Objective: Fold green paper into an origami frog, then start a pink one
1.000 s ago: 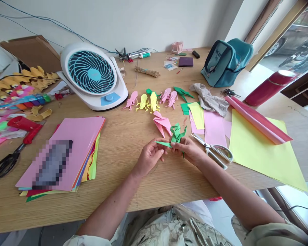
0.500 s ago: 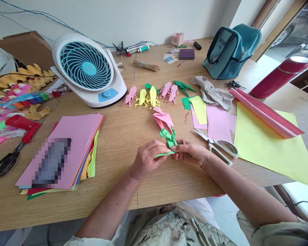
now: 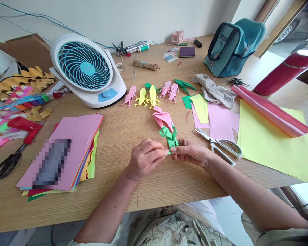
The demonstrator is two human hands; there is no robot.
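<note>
A folded green paper figure [image 3: 170, 135] is held above the wooden table, near the front middle. My right hand [image 3: 191, 152] grips its lower part from the right, thumb on top. From the left, my left hand [image 3: 146, 159] pinches a narrow green flap at the figure's lower end, and the fingers cover most of that flap. Just beyond the green figure lies a folded pink paper piece [image 3: 163, 118]. Farther back stand several folded figures, among them a yellow one [image 3: 153, 96] and a pink one [image 3: 129, 95].
White-handled scissors [image 3: 218, 143] lie right of my right hand, beside cut paper and yellow sheets [image 3: 274, 150]. A paper stack [image 3: 64, 150] and a fan [image 3: 88, 71] are on the left. Farther back are a cloth [image 3: 215, 91], a teal bag [image 3: 231, 48] and a red bottle [image 3: 284, 73].
The green flap stuck out past my left fingers before; now they cover most of it, pinched closer into a fist-like grip. The camera view has shifted slightly.
</note>
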